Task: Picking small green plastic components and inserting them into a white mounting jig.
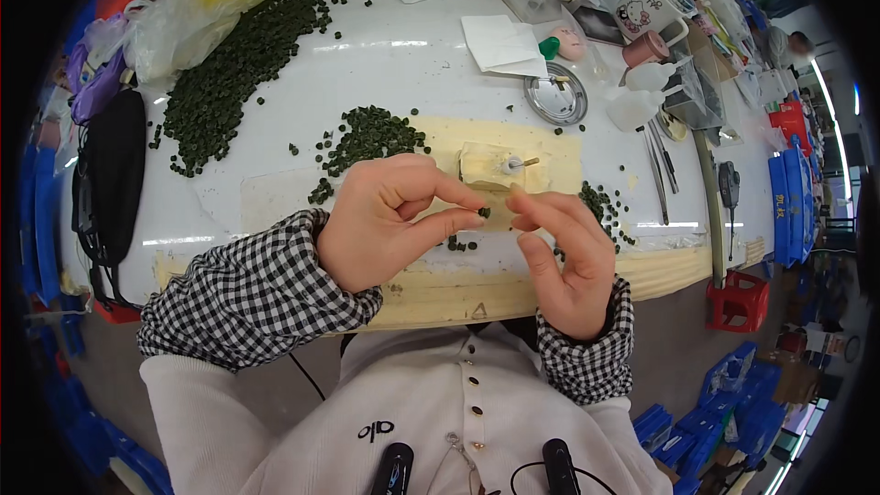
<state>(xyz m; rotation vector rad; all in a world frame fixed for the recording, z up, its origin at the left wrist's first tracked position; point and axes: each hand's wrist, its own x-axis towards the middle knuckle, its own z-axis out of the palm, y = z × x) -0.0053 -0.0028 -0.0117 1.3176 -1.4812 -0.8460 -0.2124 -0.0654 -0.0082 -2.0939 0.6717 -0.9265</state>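
I've got a tiny dark green bead (483, 213) pinched at the fingertips of my left hand (385, 220), thumb and forefinger closed tight on it, the other fingers curled in. My right hand (564, 257) sits just beside it, loosely half open, fingertips nearly meeting the bead but gripping nothing I can make out. Both hover just in front of the pale wooden block (490, 167), my landmark, which carries a small white peg with a metal pin. The block rests on a yellowish mat over a white table (275, 192). Left of the block lies a heap of green beads (367, 137); farther left, a much longer pile (234, 73). Behind the block to the right, a round metal lid (556, 94); to its right, tweezers (658, 165).
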